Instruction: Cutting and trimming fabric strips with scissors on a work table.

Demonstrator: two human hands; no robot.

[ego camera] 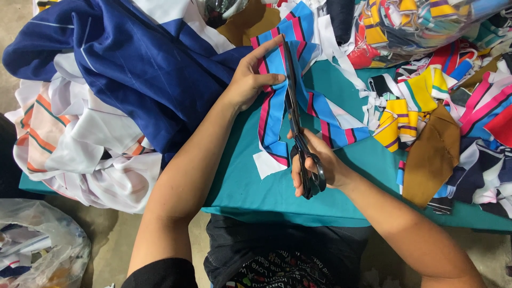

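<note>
Right hand (314,165) closed on black scissors (296,117), left hand (252,80) flat, pinning blue-pink striped strip (274,106) on teal surface (256,186); best kept taut, blades following the stripe, fingers clear of edge.

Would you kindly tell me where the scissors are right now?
In the head view, the scissors sit at centre, handles in the right hand, blades running up along the striped strip that the left hand pins to the teal table.
</note>
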